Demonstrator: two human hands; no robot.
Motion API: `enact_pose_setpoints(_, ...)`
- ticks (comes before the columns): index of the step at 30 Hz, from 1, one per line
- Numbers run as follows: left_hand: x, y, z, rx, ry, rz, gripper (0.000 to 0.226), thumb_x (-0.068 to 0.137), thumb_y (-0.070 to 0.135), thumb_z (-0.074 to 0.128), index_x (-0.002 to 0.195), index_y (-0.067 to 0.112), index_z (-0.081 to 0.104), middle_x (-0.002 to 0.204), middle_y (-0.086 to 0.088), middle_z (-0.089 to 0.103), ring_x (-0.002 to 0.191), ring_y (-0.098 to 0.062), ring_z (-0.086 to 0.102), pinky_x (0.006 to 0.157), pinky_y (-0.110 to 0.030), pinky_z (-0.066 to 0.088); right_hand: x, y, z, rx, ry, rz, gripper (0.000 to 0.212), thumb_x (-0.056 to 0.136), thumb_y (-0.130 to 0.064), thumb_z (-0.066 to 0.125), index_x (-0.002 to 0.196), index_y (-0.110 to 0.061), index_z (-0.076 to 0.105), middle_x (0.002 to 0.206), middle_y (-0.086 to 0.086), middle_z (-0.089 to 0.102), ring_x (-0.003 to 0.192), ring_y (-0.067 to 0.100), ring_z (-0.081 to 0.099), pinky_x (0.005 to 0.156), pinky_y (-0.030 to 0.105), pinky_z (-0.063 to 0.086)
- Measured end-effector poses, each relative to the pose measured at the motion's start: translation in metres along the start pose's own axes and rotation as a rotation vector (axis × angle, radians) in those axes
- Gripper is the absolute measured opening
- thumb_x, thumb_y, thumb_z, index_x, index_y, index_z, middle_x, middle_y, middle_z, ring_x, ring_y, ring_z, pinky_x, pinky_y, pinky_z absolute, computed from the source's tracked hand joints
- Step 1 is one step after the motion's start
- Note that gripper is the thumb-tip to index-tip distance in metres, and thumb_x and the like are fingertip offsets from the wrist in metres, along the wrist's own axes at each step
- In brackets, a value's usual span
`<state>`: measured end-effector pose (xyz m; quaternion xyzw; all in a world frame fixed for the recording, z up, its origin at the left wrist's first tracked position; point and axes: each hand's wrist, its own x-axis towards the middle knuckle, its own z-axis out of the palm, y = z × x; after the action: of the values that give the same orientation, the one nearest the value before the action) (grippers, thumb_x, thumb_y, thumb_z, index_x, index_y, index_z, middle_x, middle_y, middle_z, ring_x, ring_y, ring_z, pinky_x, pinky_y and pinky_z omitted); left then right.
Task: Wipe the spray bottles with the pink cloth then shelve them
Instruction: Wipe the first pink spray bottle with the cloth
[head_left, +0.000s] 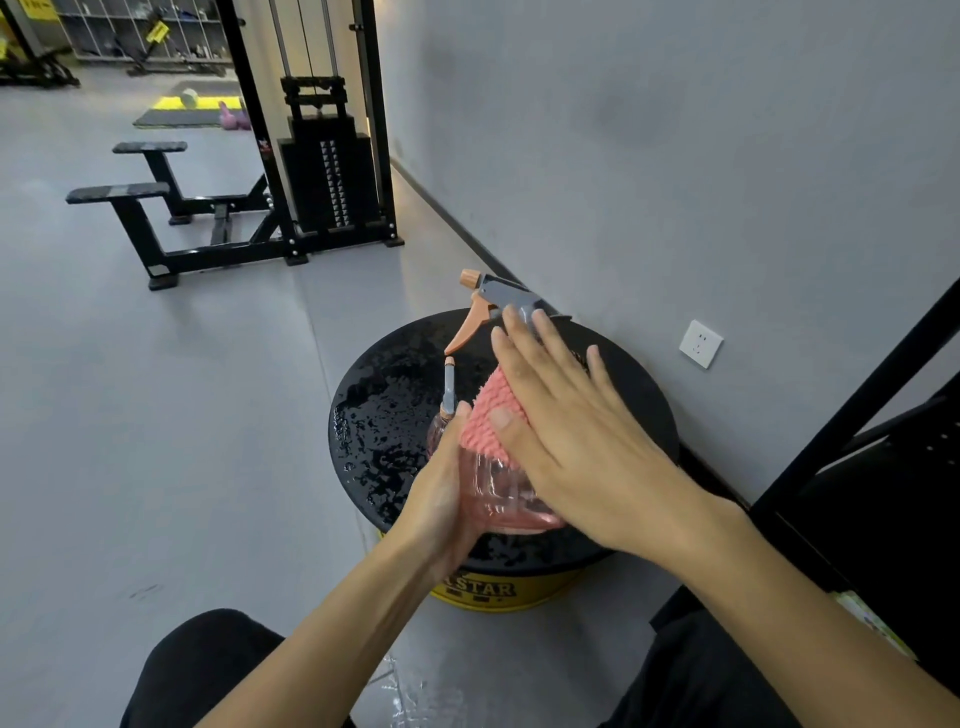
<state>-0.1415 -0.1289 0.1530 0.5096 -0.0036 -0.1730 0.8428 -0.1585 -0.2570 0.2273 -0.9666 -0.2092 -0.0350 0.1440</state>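
Observation:
My left hand (441, 499) grips a clear pink spray bottle (501, 491) from the left and holds it tilted over the round black stool top (374, 410). The bottle's grey spray head with an orange tip (448, 387) points away from me. With fingers straight, my right hand (576, 431) lies flat on the pink cloth (491, 410) and presses it onto the bottle's upper side. Behind my right fingers the grey head and orange trigger of a second spray bottle (493, 299) show; its body is hidden.
The stool top is wet, and its side is yellow (498, 592). A black shelf frame (852, 415) stands at the right against the grey wall, near a white socket (701, 344). A weight machine (322, 171) stands at the far left. Water lies on the floor (415, 691) near my knees.

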Motion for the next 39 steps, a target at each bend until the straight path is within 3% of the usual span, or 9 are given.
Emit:
enact_pose_setpoints(8, 0.005, 0.003, -0.006, -0.082, -0.004, -0.047, 0.05, 0.102, 0.05, 0.028, 0.107, 0.02, 0.068, 0.088, -0.002, 0.078, 0.076, -0.014, 0.075, 0.054, -0.03, 0.058, -0.016, -0.009, 0.012, 0.01, 0.096, 0.006, 0.065, 0.104, -0.048, 0.017, 0.153, -0.027, -0.019, 0.155, -0.017, -0.035, 0.138, -0.001, -0.038, 0.118, 0.035, -0.02)
enact_pose_setpoints(11, 0.004, -0.001, 0.001, -0.064, -0.032, -0.047, 0.047, 0.101, 0.05, 0.031, 0.11, 0.023, 0.069, 0.092, -0.004, 0.078, 0.074, -0.018, 0.076, 0.051, -0.034, 0.059, -0.003, -0.006, 0.013, 0.091, 0.193, 0.073, 0.07, 0.097, -0.06, 0.008, 0.154, -0.027, -0.016, 0.158, -0.015, -0.029, 0.14, 0.0, -0.035, 0.117, 0.037, -0.021)
enact_pose_setpoints(13, 0.003, 0.001, 0.004, -0.073, -0.043, -0.045, 0.049, 0.1, 0.051, 0.033, 0.116, 0.021, 0.069, 0.095, -0.006, 0.078, 0.074, -0.021, 0.076, 0.051, -0.036, 0.059, 0.003, -0.004, 0.015, 0.127, 0.256, 0.062, 0.066, 0.098, -0.055, 0.003, 0.155, -0.026, -0.011, 0.161, -0.014, -0.022, 0.143, 0.0, -0.031, 0.118, 0.038, -0.019)
enact_pose_setpoints(17, 0.006, 0.009, -0.001, -0.121, -0.04, -0.038, 0.06, 0.088, 0.064, 0.039, 0.111, 0.02, 0.073, 0.115, -0.01, 0.074, 0.099, -0.024, 0.073, 0.07, -0.037, 0.061, -0.007, -0.009, 0.029, 0.087, 0.314, -0.002, 0.061, 0.102, -0.03, 0.021, 0.156, -0.023, -0.006, 0.163, -0.01, -0.017, 0.147, 0.004, -0.022, 0.122, 0.036, -0.012)
enact_pose_setpoints(20, 0.007, 0.01, -0.002, -0.136, -0.034, -0.04, 0.066, 0.084, 0.065, 0.043, 0.126, 0.019, 0.066, 0.131, -0.012, 0.066, 0.12, -0.025, 0.064, 0.088, -0.035, 0.056, -0.019, -0.015, 0.042, 0.096, 0.33, -0.03, 0.066, 0.1, -0.022, 0.03, 0.157, -0.02, -0.003, 0.164, -0.009, -0.014, 0.148, 0.006, -0.019, 0.121, 0.033, -0.011)
enact_pose_setpoints(25, 0.005, 0.003, 0.001, -0.101, -0.103, -0.035, 0.053, 0.084, 0.062, 0.04, 0.11, 0.03, 0.074, 0.116, -0.006, 0.074, 0.098, -0.021, 0.073, 0.07, -0.038, 0.062, 0.003, -0.003, 0.031, 0.212, 0.371, 0.021, 0.059, 0.104, -0.031, 0.021, 0.156, -0.022, -0.005, 0.164, -0.01, -0.015, 0.147, 0.001, -0.021, 0.122, 0.035, -0.012)
enact_pose_setpoints(29, 0.008, 0.004, 0.0, -0.105, -0.071, -0.001, 0.049, 0.094, 0.057, 0.036, 0.118, 0.03, 0.069, 0.118, -0.002, 0.073, 0.101, -0.02, 0.072, 0.068, -0.037, 0.062, 0.007, -0.003, 0.031, 0.128, 0.405, -0.008, 0.06, 0.102, -0.03, 0.02, 0.157, -0.016, 0.0, 0.165, -0.003, -0.009, 0.149, 0.008, -0.017, 0.123, 0.041, -0.005)
enact_pose_setpoints(33, 0.016, 0.008, -0.002, -0.284, -0.041, 0.03, 0.051, 0.1, 0.049, 0.036, 0.101, 0.022, 0.079, 0.109, -0.006, 0.075, 0.099, -0.017, 0.072, 0.078, -0.029, 0.059, -0.015, -0.017, 0.053, 0.055, 0.391, -0.1, 0.062, 0.1, -0.027, 0.027, 0.156, -0.01, 0.007, 0.165, 0.001, -0.004, 0.152, 0.015, -0.01, 0.123, 0.043, 0.001)
enact_pose_setpoints(39, 0.012, 0.003, -0.002, -0.154, -0.061, 0.001, 0.05, 0.098, 0.054, 0.032, 0.125, 0.027, 0.064, 0.117, 0.0, 0.074, 0.105, -0.016, 0.071, 0.076, -0.032, 0.061, 0.001, -0.008, 0.041, 0.147, 0.389, -0.063, 0.06, 0.101, -0.032, 0.021, 0.157, -0.016, 0.005, 0.165, -0.005, -0.005, 0.15, 0.008, -0.014, 0.123, 0.039, -0.006)
